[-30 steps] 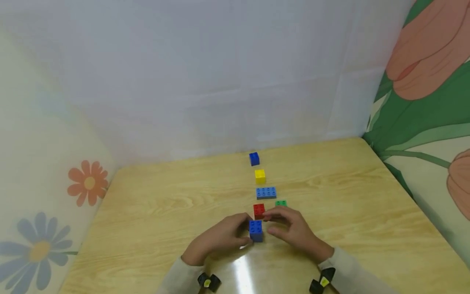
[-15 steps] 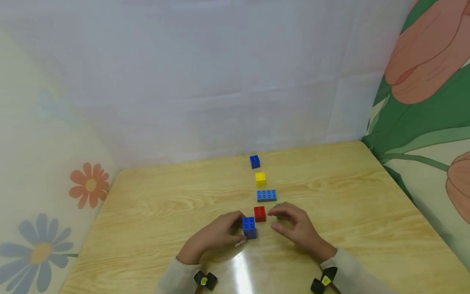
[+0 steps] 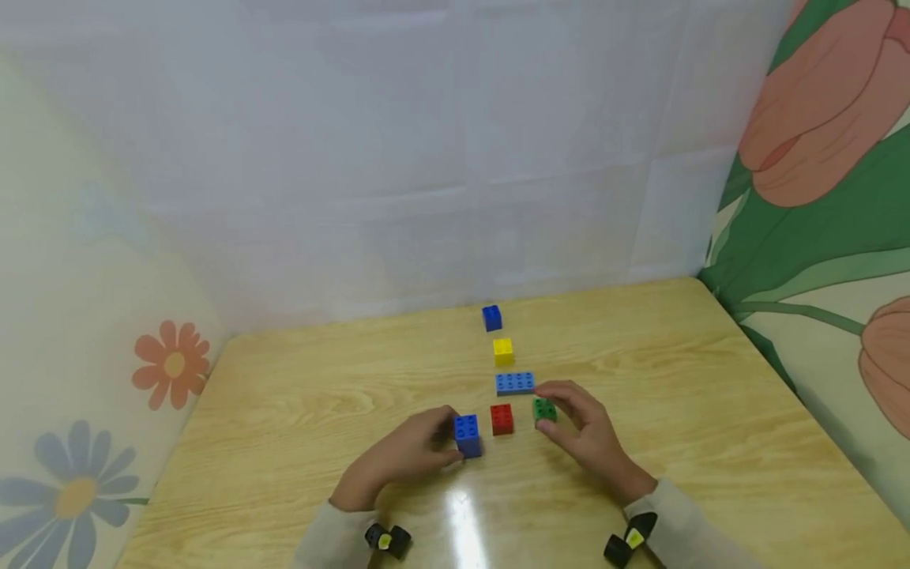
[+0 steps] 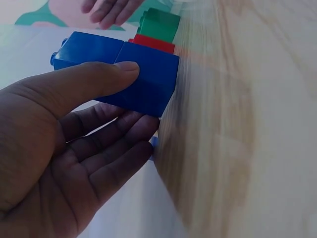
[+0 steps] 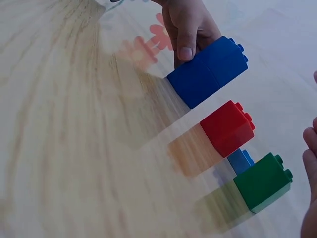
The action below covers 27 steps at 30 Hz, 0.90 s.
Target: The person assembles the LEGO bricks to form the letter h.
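Note:
My left hand point(image 3: 404, 454) holds a stack of two blue bricks point(image 3: 467, 436) by its left side. In the left wrist view the thumb lies along the blue stack point(image 4: 143, 74), where a seam shows between the bricks, and the other fingers are on the opposite side. A red brick point(image 3: 502, 420) stands right of the stack. My right hand point(image 3: 586, 431) is spread around a green brick point(image 3: 544, 410), thumb near its front and fingers behind. The right wrist view shows a gap between those fingers point(image 5: 311, 144) and the green brick point(image 5: 262, 182).
Beyond the red brick lie a flat light-blue brick point(image 3: 514, 384), a yellow brick point(image 3: 503, 352) and a small blue brick point(image 3: 492, 318), in a rough line toward the back. A white cloth point(image 3: 398, 261) hangs behind the wooden table point(image 3: 298, 411); flower-printed panels flank it.
My left hand has shifted the blue stack leftward, away from in front of the red brick. My right hand has moved right, from beside the stack to around the green brick.

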### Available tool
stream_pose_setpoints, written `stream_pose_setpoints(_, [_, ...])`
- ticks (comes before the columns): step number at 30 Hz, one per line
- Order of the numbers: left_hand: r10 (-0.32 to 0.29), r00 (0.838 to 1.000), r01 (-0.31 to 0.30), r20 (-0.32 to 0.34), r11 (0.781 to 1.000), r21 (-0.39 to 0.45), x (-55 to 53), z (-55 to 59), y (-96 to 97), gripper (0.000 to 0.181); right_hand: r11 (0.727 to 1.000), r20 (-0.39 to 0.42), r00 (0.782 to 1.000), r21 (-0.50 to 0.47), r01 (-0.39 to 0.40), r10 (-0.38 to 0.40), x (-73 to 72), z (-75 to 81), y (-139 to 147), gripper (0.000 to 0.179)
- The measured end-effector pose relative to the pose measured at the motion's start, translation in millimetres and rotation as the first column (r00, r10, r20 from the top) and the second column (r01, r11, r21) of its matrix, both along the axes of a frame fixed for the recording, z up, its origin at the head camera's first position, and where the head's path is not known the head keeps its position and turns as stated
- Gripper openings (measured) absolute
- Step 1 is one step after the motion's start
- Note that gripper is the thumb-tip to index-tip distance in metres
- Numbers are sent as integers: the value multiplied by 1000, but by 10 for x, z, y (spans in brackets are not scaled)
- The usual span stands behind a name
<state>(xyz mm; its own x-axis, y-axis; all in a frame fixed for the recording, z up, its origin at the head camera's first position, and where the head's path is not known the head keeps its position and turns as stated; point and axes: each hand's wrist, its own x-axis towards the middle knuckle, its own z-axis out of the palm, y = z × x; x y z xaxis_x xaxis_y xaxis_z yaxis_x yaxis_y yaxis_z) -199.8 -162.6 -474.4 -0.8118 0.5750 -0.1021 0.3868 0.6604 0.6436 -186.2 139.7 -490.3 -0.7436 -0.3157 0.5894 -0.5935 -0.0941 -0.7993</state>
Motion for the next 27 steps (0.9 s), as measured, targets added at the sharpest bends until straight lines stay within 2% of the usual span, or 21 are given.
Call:
stream_pose_setpoints(8, [15,999,-16,32,999,43,-44,-17,-79,40,999,5,1000,-26,19,-19,-19,13,22,42])
stream_pose_setpoints(12, [22,999,-24,31,999,43,-55,-32,-110,39,999,41,999,-28,34,-33,-13,16,25,41])
stream_pose_setpoints(17, [52,998,-53,22,998,36,-62,-37,-151,40,999,50,998,-28,38,-37,-10,-4,27,40])
stream_pose_setpoints(27, [89,994,-92,57,994,51,-82,-8,-248,39,998,65,996,-8,55,-54,-22,-40,36,40])
